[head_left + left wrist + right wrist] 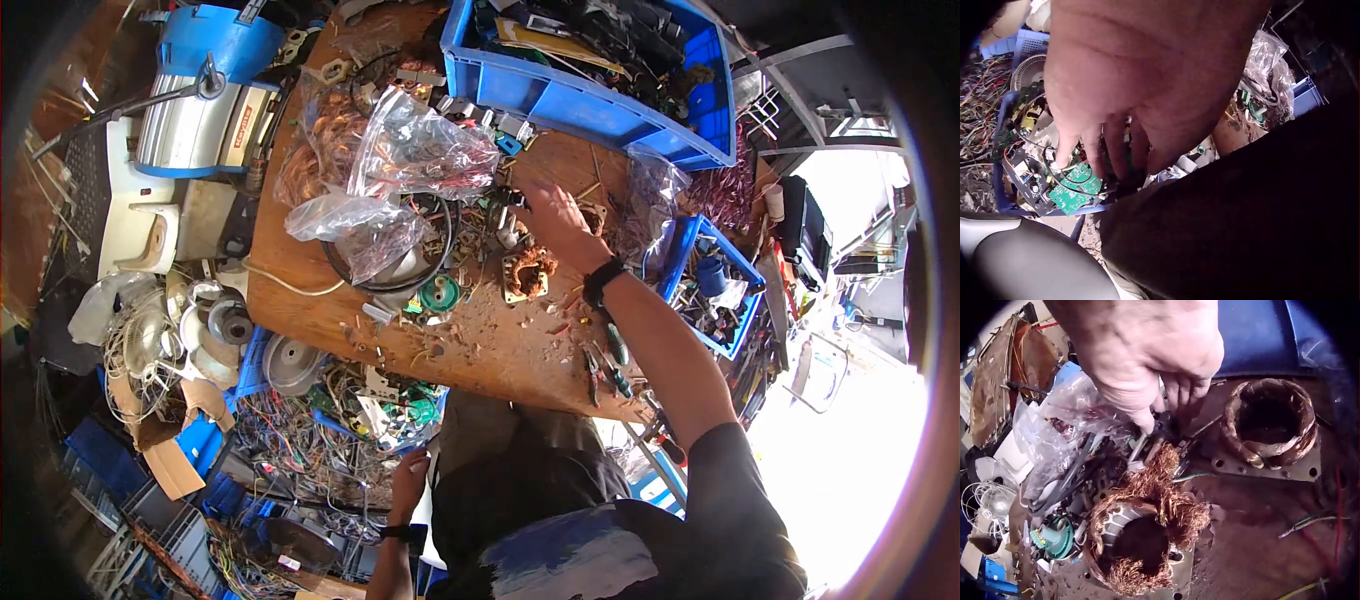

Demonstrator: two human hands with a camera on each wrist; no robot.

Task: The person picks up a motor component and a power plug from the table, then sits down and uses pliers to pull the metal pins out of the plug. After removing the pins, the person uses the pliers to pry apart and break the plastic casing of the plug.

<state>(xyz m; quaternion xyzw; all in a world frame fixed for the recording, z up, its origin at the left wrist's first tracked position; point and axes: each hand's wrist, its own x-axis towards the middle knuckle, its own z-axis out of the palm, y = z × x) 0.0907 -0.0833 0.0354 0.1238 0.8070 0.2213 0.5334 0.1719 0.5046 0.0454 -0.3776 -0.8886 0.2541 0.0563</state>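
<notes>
My right hand (560, 222) reaches over the wooden table, its thumb and fingers pinching a small metal part (1138, 449) among scrap. The fingertips partly hide that part, and its kind is not clear. Just in front of it in the right wrist view sits a motor stator (1110, 522) with frayed copper windings (1188, 515) spilling out. A second stator (1235, 440), its copper coil whole, lies to the right. My left hand (408, 482) hangs low beside my leg with relaxed fingers. In the left wrist view it overlaps a bin of circuit boards, including a green board (1075, 190).
Clear plastic bags (425, 150) and a green plastic piece (440, 293) lie on the table (480, 370). A large blue crate (590, 115) stands at the back, a smaller blue bin (745, 275) at right. Pliers (594, 375) lie near the front edge.
</notes>
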